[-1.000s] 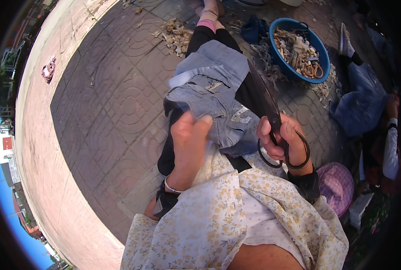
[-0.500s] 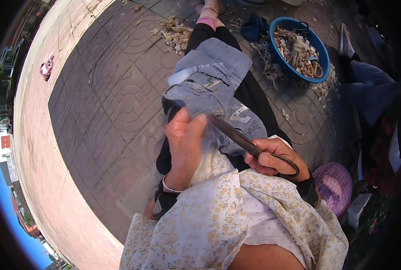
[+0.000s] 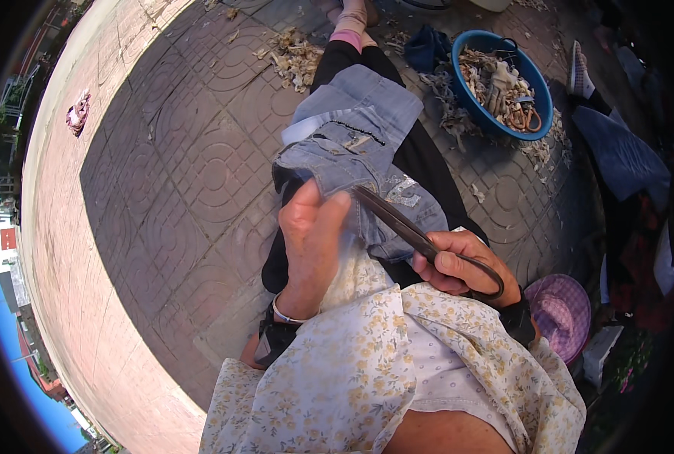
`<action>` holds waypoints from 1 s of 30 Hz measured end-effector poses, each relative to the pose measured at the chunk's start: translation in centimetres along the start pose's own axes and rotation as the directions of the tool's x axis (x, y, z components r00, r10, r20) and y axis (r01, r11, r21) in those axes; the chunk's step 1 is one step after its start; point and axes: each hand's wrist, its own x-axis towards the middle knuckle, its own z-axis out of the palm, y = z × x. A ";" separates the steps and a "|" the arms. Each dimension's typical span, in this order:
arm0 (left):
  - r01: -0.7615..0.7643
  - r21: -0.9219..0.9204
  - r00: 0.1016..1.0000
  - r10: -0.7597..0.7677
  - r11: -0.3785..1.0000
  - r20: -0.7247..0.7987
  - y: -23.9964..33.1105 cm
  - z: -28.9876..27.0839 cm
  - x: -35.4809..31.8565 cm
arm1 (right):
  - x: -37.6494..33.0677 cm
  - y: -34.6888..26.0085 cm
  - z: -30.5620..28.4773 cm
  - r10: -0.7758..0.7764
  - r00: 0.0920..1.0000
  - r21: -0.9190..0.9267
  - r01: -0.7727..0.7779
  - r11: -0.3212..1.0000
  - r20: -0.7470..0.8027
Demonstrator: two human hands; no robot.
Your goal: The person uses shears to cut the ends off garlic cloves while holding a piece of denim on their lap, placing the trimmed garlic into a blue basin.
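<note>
Faded blue denim cloth (image 3: 352, 163), with dark beaded trim and a pale printed patch, lies over my lap and legs. My left hand (image 3: 307, 231) is closed on its near left edge, thumb and fingers pinching the cloth. In my right hand (image 3: 465, 265) is a pair of dark scissors (image 3: 397, 223), gripped by the handles. The blades look closed together and point up-left, their tips against or just over the denim beside my left thumb. Whether the tips touch the cloth I cannot tell.
A blue basin (image 3: 458, 83) holding pale scraps, a work glove (image 3: 501, 87) and orange-handled scissors (image 3: 530, 119) stands at the far right. Scraps (image 3: 295, 59) litter the paving. A purple checked hat (image 3: 560, 314) lies by my right side. Another person's denim-covered leg (image 3: 624, 155) is at right.
The scissors have shifted very slightly up and to the right at their tips. At the right, the other person's denim has changed position. My left hand keeps its place.
</note>
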 end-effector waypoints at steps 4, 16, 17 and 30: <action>-0.020 0.026 0.999 0.019 0.999 0.035 -0.1 -0.5 -0.1 | -0.2 -0.3 -0.4 0.045 0.998 0.020 -0.047 0.999 0.048; -0.004 -0.041 0.999 0.005 0.999 0.036 0.0 0.0 0.0 | 0.3 0.6 0.3 -0.057 0.997 0.080 0.053 0.995 0.054; -0.005 -0.054 0.999 0.007 0.999 0.034 -0.1 0.0 0.1 | 0.4 1.0 0.3 -0.081 0.995 0.093 0.075 0.993 0.061; 0.073 -0.071 0.995 -0.067 0.995 0.073 0.8 -0.1 0.6 | 3.1 -1.5 -1.0 -0.399 0.906 0.169 0.420 0.892 -0.143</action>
